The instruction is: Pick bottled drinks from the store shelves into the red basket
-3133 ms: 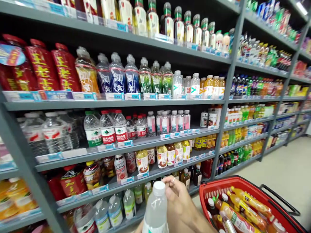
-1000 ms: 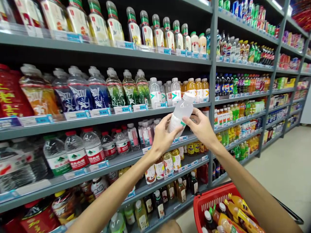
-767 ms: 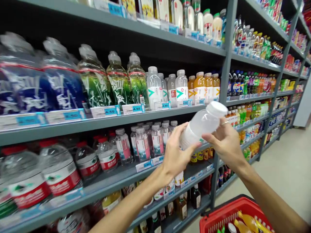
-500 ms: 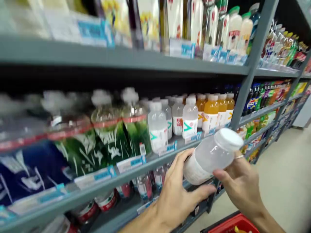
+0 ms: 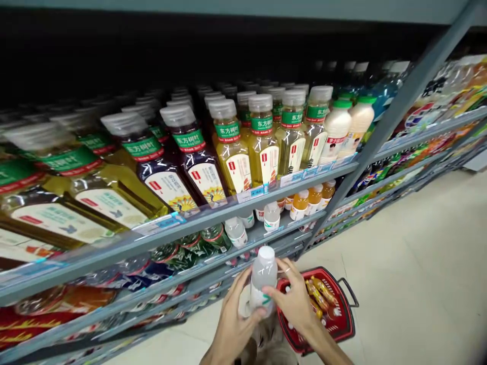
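Low before your chest, between both hands, you hold a pale bottle (image 5: 263, 281) upright, its white cap on top; your left hand (image 5: 233, 324) cups its lower left side, fingers curled around the base; your right hand (image 5: 294, 304) wraps the labelled middle from the right, thumb pressed across the front, a ring on one finger; just behind your right hand sits a red basket (image 5: 340, 324) of orange-capped drinks on the pale floor (image 5: 418, 263); beside you, grey shelves (image 5: 213, 213) carry rows of tea bottles (image 5: 232, 152).
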`<state>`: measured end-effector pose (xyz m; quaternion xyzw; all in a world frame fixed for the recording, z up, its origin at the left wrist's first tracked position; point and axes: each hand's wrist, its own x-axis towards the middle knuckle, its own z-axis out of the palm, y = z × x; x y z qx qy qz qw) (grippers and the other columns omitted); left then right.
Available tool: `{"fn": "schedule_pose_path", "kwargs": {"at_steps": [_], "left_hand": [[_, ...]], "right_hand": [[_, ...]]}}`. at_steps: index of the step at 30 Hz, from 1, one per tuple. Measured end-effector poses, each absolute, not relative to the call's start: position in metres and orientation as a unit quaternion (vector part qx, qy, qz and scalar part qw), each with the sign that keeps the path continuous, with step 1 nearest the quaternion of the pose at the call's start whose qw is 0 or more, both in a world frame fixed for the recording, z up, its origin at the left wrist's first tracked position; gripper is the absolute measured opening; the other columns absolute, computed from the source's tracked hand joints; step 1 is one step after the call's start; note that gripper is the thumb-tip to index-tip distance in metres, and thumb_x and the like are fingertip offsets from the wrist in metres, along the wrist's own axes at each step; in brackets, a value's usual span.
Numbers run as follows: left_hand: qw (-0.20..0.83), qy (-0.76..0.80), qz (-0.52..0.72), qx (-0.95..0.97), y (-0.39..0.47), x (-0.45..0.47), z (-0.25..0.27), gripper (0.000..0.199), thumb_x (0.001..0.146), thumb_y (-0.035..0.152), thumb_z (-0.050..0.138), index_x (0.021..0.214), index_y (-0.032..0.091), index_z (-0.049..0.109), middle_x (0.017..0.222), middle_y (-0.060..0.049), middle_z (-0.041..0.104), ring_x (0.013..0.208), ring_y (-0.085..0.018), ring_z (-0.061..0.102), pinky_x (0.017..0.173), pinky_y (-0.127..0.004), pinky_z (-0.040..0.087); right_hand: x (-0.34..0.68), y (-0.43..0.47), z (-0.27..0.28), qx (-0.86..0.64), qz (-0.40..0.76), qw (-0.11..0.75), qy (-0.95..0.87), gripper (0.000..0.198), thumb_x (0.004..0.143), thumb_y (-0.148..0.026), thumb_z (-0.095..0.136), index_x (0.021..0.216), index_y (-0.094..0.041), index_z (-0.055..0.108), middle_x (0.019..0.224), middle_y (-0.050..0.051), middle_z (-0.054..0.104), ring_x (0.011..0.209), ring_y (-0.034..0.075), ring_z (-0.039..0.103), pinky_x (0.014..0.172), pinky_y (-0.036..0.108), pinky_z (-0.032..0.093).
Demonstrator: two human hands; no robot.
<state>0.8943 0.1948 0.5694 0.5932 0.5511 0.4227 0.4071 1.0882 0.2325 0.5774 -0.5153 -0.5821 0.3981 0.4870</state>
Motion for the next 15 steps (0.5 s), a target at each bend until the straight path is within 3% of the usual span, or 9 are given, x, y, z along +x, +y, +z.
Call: {"fn": "schedule_pose_path", "kwargs": {"at_steps": [4,9,15], "left_hand": [[0.502,0.545,0.403,0.537,0.198,0.898,0.577,0.096,0.079,0.049,0.090,0.164,0.033,0.048,0.168,-0.009,0.050,0.150,-0.037,0.054,0.118,-0.048,0.054],[0.635,0.459,0.434,0.445,0.204,0.900,0.580,0.101,0.081,0.057,0.087,0.167,0.028,0.043,0.153,-0.013,0.065,0.131,-0.037,0.071,0.103,-0.044,0.064],[0.624,0.453,0.425,0.475,0.193,0.913,0.585,0.098,0.084,0.046,0.086,0.168,0.024,0.041,0.163,-0.013,0.055,0.141,-0.033,0.064,0.119,-0.044,0.053]], "right_hand": [[1.079,0.229,0.587,-0.545,0.411,0.483,-0.548,0.042,0.089,-0.046,0.079,0.127,-0.029,0.075,0.122,0.008,0.073,0.109,0.031,0.074,0.092,0.045,0.065],[1.089,0.222,0.608,-0.531,0.406,0.443,-0.597,0.042,0.099,-0.052,0.066,0.134,-0.029,0.072,0.125,0.010,0.074,0.111,0.029,0.073,0.098,0.044,0.063],[1.111,0.227,0.629,-0.523,0.460,0.428,-0.576,0.053,0.099,-0.052,0.069,0.144,-0.024,0.064,0.136,0.012,0.071,0.114,0.025,0.072,0.100,0.043,0.062]]}}
